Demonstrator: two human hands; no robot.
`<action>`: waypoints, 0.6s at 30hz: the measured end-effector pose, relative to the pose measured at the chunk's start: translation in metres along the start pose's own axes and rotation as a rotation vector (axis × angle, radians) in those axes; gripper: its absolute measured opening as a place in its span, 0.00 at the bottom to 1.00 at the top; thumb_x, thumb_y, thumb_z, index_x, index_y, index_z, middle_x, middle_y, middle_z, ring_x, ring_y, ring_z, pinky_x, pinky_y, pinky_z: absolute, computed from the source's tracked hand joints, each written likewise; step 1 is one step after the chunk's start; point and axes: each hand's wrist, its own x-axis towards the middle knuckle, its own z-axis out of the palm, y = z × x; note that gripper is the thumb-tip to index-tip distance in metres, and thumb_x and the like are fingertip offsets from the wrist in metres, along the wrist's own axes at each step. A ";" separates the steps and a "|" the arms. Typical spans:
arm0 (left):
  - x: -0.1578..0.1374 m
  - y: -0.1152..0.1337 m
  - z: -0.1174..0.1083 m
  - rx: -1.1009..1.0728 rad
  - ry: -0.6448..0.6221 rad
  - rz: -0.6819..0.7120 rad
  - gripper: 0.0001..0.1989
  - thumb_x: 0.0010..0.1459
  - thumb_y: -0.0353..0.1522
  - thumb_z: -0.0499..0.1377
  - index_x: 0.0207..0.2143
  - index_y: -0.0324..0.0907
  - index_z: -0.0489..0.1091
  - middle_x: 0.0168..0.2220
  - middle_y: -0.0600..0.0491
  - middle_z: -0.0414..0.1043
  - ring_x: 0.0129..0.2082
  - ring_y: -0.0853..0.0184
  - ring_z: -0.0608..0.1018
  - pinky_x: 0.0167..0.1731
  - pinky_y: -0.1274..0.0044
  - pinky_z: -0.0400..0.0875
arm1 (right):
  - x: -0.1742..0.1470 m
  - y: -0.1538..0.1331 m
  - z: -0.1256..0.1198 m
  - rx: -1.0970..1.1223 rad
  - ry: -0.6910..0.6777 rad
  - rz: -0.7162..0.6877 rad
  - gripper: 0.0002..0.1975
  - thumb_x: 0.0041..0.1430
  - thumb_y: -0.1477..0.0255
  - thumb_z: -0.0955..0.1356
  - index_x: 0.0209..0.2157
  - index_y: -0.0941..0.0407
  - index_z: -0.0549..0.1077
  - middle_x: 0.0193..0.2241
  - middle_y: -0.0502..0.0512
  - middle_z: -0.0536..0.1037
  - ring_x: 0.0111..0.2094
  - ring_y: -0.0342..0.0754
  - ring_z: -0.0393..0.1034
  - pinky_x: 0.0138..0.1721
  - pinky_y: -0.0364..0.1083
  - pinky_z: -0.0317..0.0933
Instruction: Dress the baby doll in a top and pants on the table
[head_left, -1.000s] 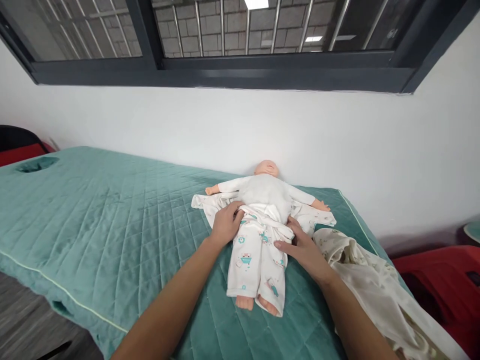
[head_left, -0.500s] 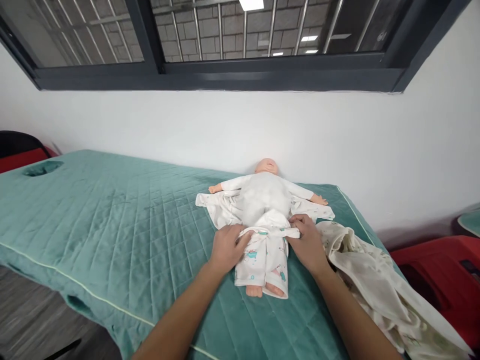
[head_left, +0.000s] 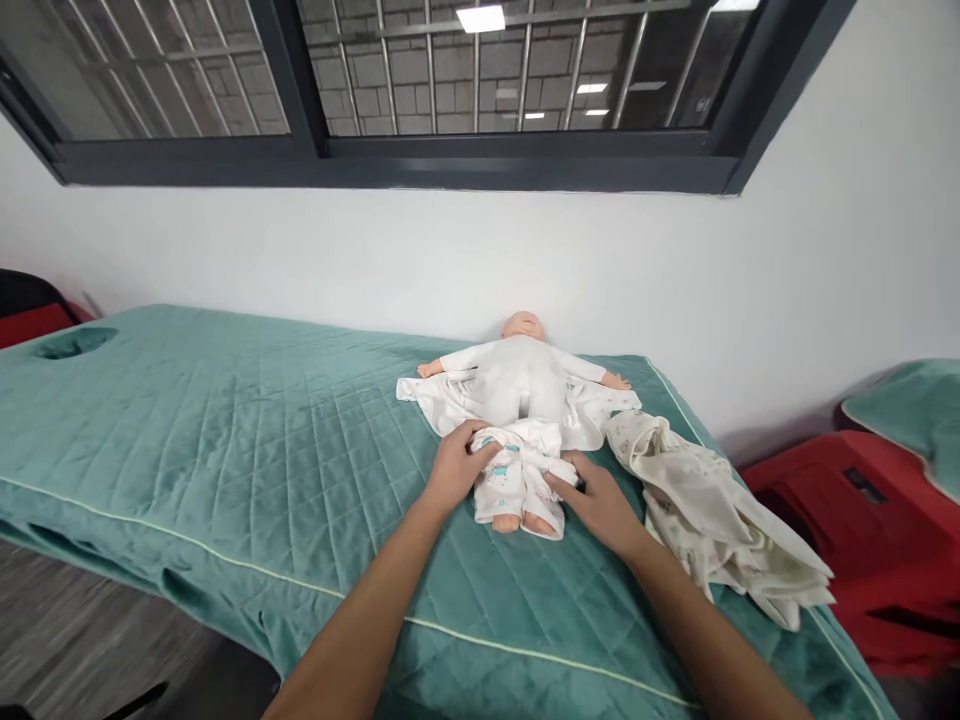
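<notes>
A baby doll point(head_left: 519, 378) with a white cloth body lies on its back, arms spread, head by the wall. Its lower legs are inside white printed baby pants point(head_left: 501, 490), bunched below the hips, with the feet showing at the hems. My left hand point(head_left: 456, 466) grips the pants' waistband on the left, thumb on top. On the right side, my right hand point(head_left: 598, 497) pinches the waistband edge between thumb and fingers. An open white baby shirt point(head_left: 589, 412) lies spread under the doll's torso.
The doll lies on a bed with a green quilted cover point(head_left: 300, 440). To the right is a crumpled cream cloth point(head_left: 705, 510) near the bed's edge. Beyond that edge stands a red chair-like object point(head_left: 855, 540). A white wall and a barred window point(head_left: 510, 160) rise behind.
The pants' waistband has moved down the doll's legs, with both hands on it, baring more of the lower body. The camera view has also shifted.
</notes>
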 end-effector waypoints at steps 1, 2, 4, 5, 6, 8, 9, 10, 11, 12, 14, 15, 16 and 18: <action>-0.003 0.001 0.000 -0.035 0.006 -0.029 0.11 0.57 0.36 0.59 0.40 0.41 0.73 0.37 0.54 0.77 0.37 0.66 0.75 0.39 0.76 0.69 | -0.001 -0.001 0.002 0.001 0.022 0.007 0.18 0.61 0.53 0.65 0.38 0.54 0.69 0.31 0.50 0.73 0.32 0.48 0.67 0.35 0.46 0.60; -0.007 0.001 -0.001 -0.071 0.002 -0.053 0.11 0.57 0.37 0.59 0.40 0.41 0.73 0.36 0.54 0.76 0.36 0.67 0.75 0.38 0.77 0.69 | 0.000 -0.002 0.003 0.005 0.048 0.015 0.18 0.60 0.54 0.65 0.41 0.54 0.68 0.33 0.51 0.74 0.34 0.49 0.67 0.36 0.47 0.61; -0.021 0.001 -0.002 -0.131 -0.025 -0.085 0.11 0.57 0.39 0.58 0.38 0.41 0.72 0.35 0.55 0.76 0.34 0.67 0.74 0.36 0.77 0.68 | 0.004 -0.002 0.003 0.015 0.076 0.030 0.18 0.59 0.56 0.66 0.43 0.55 0.68 0.36 0.51 0.74 0.36 0.49 0.68 0.39 0.48 0.62; -0.031 0.002 -0.003 -0.148 -0.044 -0.094 0.11 0.57 0.39 0.58 0.38 0.41 0.71 0.34 0.55 0.75 0.34 0.67 0.74 0.35 0.77 0.68 | 0.007 -0.003 0.003 0.016 0.075 0.037 0.17 0.59 0.57 0.66 0.42 0.55 0.68 0.36 0.51 0.74 0.37 0.49 0.68 0.40 0.48 0.62; -0.041 0.002 -0.004 -0.155 -0.063 -0.100 0.12 0.57 0.40 0.58 0.38 0.41 0.71 0.34 0.55 0.74 0.33 0.67 0.74 0.34 0.77 0.68 | 0.010 -0.003 0.002 0.014 0.067 0.046 0.16 0.58 0.58 0.66 0.42 0.55 0.68 0.35 0.50 0.74 0.37 0.49 0.68 0.41 0.48 0.62; -0.060 0.003 -0.007 -0.161 -0.104 -0.105 0.15 0.58 0.41 0.59 0.43 0.42 0.70 0.36 0.54 0.74 0.34 0.67 0.74 0.35 0.77 0.68 | 0.015 -0.004 0.000 -0.003 0.044 0.061 0.14 0.56 0.60 0.67 0.40 0.55 0.69 0.34 0.48 0.74 0.36 0.48 0.68 0.40 0.47 0.61; -0.069 0.005 -0.009 -0.159 -0.124 -0.101 0.17 0.58 0.41 0.59 0.47 0.42 0.69 0.39 0.53 0.74 0.36 0.67 0.74 0.37 0.76 0.69 | 0.017 -0.004 -0.001 -0.015 0.029 0.063 0.14 0.56 0.61 0.67 0.40 0.55 0.70 0.34 0.48 0.74 0.36 0.47 0.67 0.39 0.46 0.61; -0.076 0.006 -0.010 -0.154 -0.146 -0.087 0.21 0.58 0.42 0.61 0.51 0.43 0.67 0.44 0.51 0.74 0.39 0.65 0.75 0.40 0.75 0.70 | 0.018 -0.006 -0.002 -0.029 0.014 0.066 0.14 0.56 0.61 0.68 0.39 0.55 0.70 0.33 0.47 0.74 0.35 0.47 0.67 0.39 0.46 0.60; -0.081 0.007 -0.010 -0.143 -0.162 -0.060 0.26 0.56 0.42 0.63 0.55 0.44 0.64 0.49 0.49 0.72 0.44 0.63 0.75 0.45 0.73 0.70 | 0.018 -0.008 -0.003 -0.039 0.001 0.070 0.13 0.56 0.61 0.67 0.38 0.55 0.71 0.33 0.47 0.74 0.35 0.47 0.67 0.38 0.45 0.59; -0.085 0.008 -0.010 -0.122 -0.171 -0.024 0.32 0.53 0.42 0.66 0.58 0.45 0.62 0.54 0.48 0.69 0.50 0.61 0.74 0.50 0.70 0.69 | 0.017 -0.010 -0.003 -0.049 -0.010 0.074 0.12 0.57 0.61 0.67 0.36 0.55 0.71 0.32 0.47 0.74 0.34 0.46 0.67 0.37 0.45 0.59; -0.087 0.009 -0.009 -0.056 -0.165 0.057 0.39 0.49 0.39 0.70 0.61 0.46 0.59 0.59 0.45 0.64 0.58 0.56 0.69 0.58 0.66 0.65 | 0.009 -0.018 -0.003 -0.069 -0.034 0.079 0.12 0.58 0.61 0.66 0.33 0.56 0.70 0.30 0.47 0.74 0.34 0.47 0.67 0.36 0.45 0.58; -0.086 0.008 -0.008 -0.018 -0.157 0.091 0.40 0.48 0.38 0.71 0.61 0.46 0.59 0.60 0.45 0.63 0.60 0.55 0.67 0.60 0.64 0.63 | 0.003 -0.022 -0.003 -0.076 -0.053 0.069 0.12 0.59 0.60 0.66 0.33 0.56 0.71 0.30 0.48 0.74 0.33 0.47 0.67 0.35 0.45 0.58; -0.084 0.007 -0.007 0.018 -0.158 0.114 0.40 0.48 0.37 0.70 0.61 0.47 0.59 0.60 0.44 0.63 0.61 0.55 0.66 0.60 0.63 0.62 | -0.003 -0.026 -0.003 -0.074 -0.081 0.047 0.13 0.60 0.60 0.65 0.33 0.56 0.71 0.30 0.49 0.75 0.33 0.47 0.68 0.36 0.46 0.59; -0.080 0.004 -0.006 0.078 -0.175 0.140 0.37 0.49 0.35 0.69 0.61 0.47 0.60 0.59 0.45 0.65 0.59 0.55 0.68 0.59 0.63 0.63 | -0.017 -0.034 -0.005 -0.048 -0.159 -0.018 0.15 0.61 0.58 0.66 0.37 0.56 0.72 0.34 0.51 0.78 0.35 0.48 0.69 0.37 0.46 0.60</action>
